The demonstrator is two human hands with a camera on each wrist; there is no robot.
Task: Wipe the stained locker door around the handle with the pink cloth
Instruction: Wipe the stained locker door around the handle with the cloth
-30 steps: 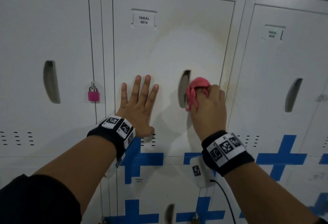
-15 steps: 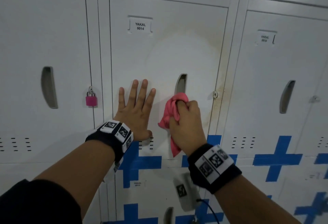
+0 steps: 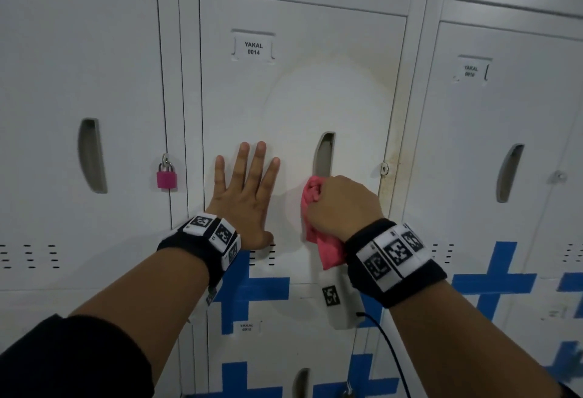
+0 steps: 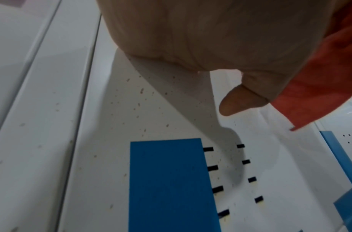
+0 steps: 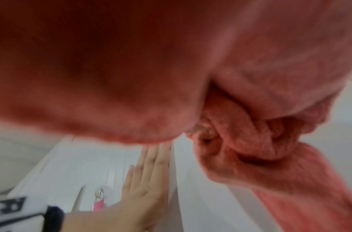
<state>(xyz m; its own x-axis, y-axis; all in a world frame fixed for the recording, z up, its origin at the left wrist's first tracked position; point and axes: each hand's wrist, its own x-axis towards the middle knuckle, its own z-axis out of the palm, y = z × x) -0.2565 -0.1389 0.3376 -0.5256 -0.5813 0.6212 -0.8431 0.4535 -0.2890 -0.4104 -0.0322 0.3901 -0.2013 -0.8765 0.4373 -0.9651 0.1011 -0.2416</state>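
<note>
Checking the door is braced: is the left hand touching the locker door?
Touching. The head view shows the left hand spread flat on the locker door; the right wrist view shows it edge-on against it.

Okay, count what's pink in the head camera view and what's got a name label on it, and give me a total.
Pink cloth: 1
Pink padlock: 1
Name labels, on the middle door, right door and lower door: 3
Total: 5

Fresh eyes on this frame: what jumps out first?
The pink cloth, bunched in the right hand against the middle locker door just below its handle. Beside it the left hand presses flat on the same door. A pink padlock hangs on the next locker, left.
</note>
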